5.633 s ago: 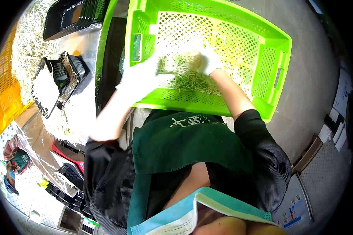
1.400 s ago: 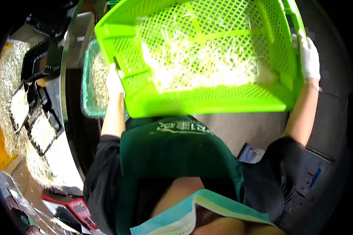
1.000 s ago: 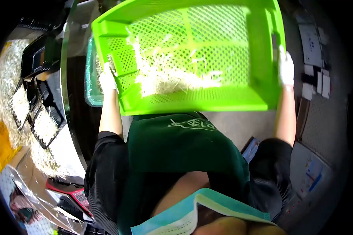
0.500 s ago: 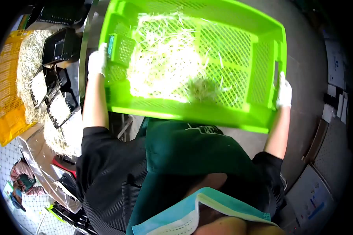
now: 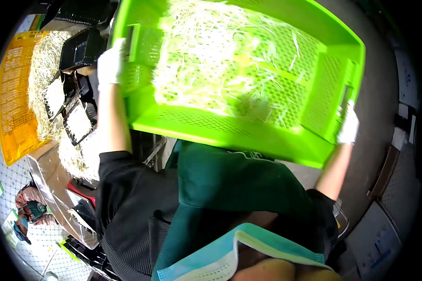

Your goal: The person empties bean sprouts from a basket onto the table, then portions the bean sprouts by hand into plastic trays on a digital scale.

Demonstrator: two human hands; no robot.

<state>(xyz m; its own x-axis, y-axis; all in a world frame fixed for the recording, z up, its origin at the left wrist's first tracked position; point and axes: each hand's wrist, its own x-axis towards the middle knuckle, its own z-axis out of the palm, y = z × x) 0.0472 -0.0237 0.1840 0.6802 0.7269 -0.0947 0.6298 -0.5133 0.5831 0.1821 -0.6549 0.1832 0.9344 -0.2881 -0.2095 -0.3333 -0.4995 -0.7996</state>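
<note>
A bright green plastic crate [image 5: 192, 126] with perforated walls is held up in front of my body, tilted so its inside faces me. Pale shredded paper [image 5: 201, 61] is scattered over its floor, thickest on the left, where glare washes it out. My left hand [image 5: 111, 63], in a white glove, grips the crate's left end by the handle slot. On the right end, my right hand [image 5: 348, 124], also gloved, is closed on the handle; some of its fingers are hidden by the crate wall.
Left of me, a yellow crate [image 5: 16, 103] stands beside a heap of shredded filler [image 5: 47, 70] and black plastic trays [image 5: 81, 49]. A cardboard box [image 5: 56, 187] sits below them. Another person [image 5: 31, 206] is at the lower left. White boxes [image 5: 373, 239] stand at the right.
The green crate has shifted slightly and tilted, its right end moving right and down, with both hands still on it. The shredded paper has spread further right across its floor.
</note>
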